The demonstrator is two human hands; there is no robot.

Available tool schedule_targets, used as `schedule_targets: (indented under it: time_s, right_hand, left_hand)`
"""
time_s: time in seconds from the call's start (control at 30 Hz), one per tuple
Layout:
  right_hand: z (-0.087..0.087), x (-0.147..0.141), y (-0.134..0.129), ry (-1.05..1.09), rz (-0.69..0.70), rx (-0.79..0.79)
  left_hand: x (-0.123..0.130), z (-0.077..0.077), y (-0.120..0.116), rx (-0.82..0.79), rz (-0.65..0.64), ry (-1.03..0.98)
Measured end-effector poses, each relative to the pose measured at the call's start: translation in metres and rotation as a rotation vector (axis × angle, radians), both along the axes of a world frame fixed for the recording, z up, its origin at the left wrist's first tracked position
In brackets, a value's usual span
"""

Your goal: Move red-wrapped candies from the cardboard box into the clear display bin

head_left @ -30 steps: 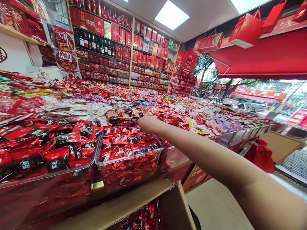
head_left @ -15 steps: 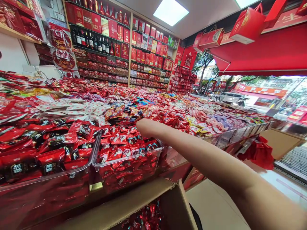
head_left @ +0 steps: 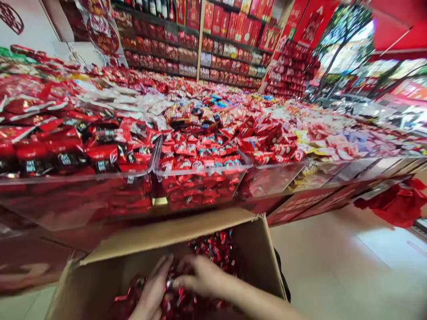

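Head camera: my left hand [head_left: 154,284] and right hand [head_left: 202,275] are close together, fingers curled, among shiny red wrapped candies [head_left: 216,246] inside an open brown cardboard box [head_left: 167,235]; I can't tell whether either grips any. Its tall walls probably keep the loose candies corralled, below a clear rectangular plastic bin [head_left: 203,170]. They look glossy, crinkled, flecked with blue.

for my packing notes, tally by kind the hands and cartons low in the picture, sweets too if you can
Hands: 2 (left hand, right hand)
Carton: 1
Total: 3, leaving out the sweets, too heaped and blurred to count
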State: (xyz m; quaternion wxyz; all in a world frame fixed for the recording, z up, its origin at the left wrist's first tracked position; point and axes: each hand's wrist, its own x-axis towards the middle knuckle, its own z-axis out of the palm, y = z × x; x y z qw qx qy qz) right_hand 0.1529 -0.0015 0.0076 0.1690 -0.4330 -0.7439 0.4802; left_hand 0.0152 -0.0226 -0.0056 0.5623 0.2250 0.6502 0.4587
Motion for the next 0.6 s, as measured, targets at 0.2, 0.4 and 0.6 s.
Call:
schedule_targets:
  time_s: [0.2,0.4,0.6]
  right_hand:
    - [-0.022,0.004,-0.008,0.236,-0.093,-0.365]
    - [-0.016,0.006,-0.004,0.435,-0.249,-0.396]
    - [-0.01,0.011,0.006,0.585,-0.389,-0.469]
  left_hand:
    - [0.006,-0.005,-0.003,-0.078,-0.097,-0.108]
    - [0.008,0.005,-0.004,-0.01,-0.19,-0.22]
    - [0.004,0.007,0.003,0.019,-0.223,-0.26]
